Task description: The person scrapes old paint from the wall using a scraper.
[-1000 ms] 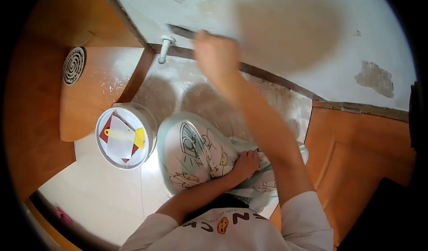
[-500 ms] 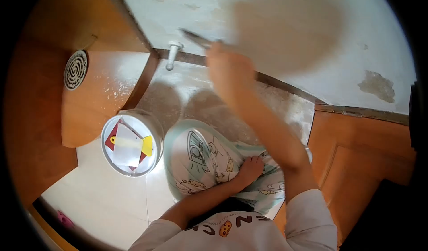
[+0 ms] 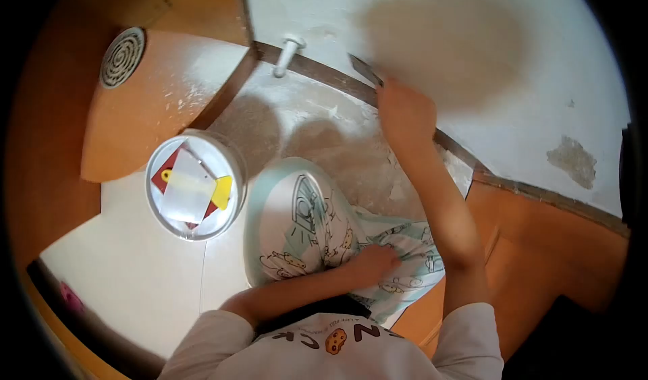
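My right hand (image 3: 407,113) is closed around a scraper (image 3: 365,69), whose thin dark blade points up and left against the lower part of the white wall (image 3: 317,9). The hand covers the tool's handle. Down on my patterned trousers (image 3: 283,204) rests my left hand (image 3: 374,265), holding nothing; its fingers are somewhat blurred and look loosely laid on the thigh.
A white bucket (image 3: 233,152) stands at my left, with a white sheet-like piece (image 3: 185,192), a yellow piece and a dark red piece on its lid. A white pipe (image 3: 287,57) sticks out of the wall. Wooden panels (image 3: 155,103) flank both sides. Dust covers the floor (image 3: 317,133).
My right hand and the scraper have moved to the right along the wall, away from the pipe. The view has shifted a little. My left hand stays on my lap.
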Motion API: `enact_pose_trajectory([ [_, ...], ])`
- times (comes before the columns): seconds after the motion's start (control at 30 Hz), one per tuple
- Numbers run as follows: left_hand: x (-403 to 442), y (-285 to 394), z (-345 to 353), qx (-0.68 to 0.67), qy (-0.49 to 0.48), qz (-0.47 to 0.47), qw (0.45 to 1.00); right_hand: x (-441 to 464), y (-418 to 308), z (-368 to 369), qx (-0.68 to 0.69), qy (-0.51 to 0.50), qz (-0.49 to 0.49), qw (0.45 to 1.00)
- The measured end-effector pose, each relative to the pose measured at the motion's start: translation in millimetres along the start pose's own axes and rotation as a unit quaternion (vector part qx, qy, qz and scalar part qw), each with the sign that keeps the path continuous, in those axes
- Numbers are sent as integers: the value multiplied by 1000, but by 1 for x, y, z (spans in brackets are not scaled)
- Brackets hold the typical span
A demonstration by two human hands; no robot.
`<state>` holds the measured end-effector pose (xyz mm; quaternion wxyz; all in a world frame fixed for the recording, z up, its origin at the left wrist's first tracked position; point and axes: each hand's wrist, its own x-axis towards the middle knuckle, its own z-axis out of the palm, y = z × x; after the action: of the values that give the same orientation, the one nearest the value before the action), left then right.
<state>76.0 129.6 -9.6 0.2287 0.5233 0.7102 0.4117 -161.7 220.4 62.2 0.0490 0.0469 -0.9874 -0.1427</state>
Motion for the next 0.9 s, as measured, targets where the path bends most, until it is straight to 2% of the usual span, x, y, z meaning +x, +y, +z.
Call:
enact_pose_trajectory([
  [0.07,-27,14,-66,-8,174,123,977,-11,-1,-8,35,-71,91,993],
  [0.13,-70,18,-123,8,214,145,966,-30,0,-6,64,-78,108,989],
  [0.17,-96,11,-136,65,317,148,935,-40,0,-3,77,-81,119,987],
  [0.2,-142,8,-152,23,48,-23,998,-52,-1,-3,92,-99,119,984],
  [0.23,-178,-2,-146,111,246,-51,962,-64,-3,-2,107,-118,119,980],
  [0.27,-202,-16,-131,192,442,-138,865,-74,-5,-1,122,-137,119,976],
  [0.3,-226,-30,-116,209,609,-228,730,-84,-6,0,141,-141,129,971],
  [0.33,-244,-42,-113,89,693,-281,658,-94,-8,1,159,-147,140,966],
  [0.4,-289,-73,-88,69,708,-480,513,-109,-13,5,175,-152,156,960],
  [0.43,-308,-94,-65,126,668,-571,461,-116,-15,7,171,-150,159,961],
  [0.5,-315,-127,-38,-67,692,-605,389,-131,-18,3,160,-152,159,962],
  [0.57,-306,-153,-5,183,514,-711,444,-133,-22,-1,151,-150,142,967],
  [0.63,-271,-160,-21,155,540,-751,346,-134,-17,-11,121,-144,136,973],
  [0.7,-265,-194,-9,233,557,-759,242,-132,-11,-23,100,-147,128,976],
  [0.77,-262,-198,-16,300,528,-771,191,-124,-6,-36,75,-146,127,978],
  [0.9,-246,-196,-26,271,547,-761,222,-92,1,-72,15,-103,98,990],
])
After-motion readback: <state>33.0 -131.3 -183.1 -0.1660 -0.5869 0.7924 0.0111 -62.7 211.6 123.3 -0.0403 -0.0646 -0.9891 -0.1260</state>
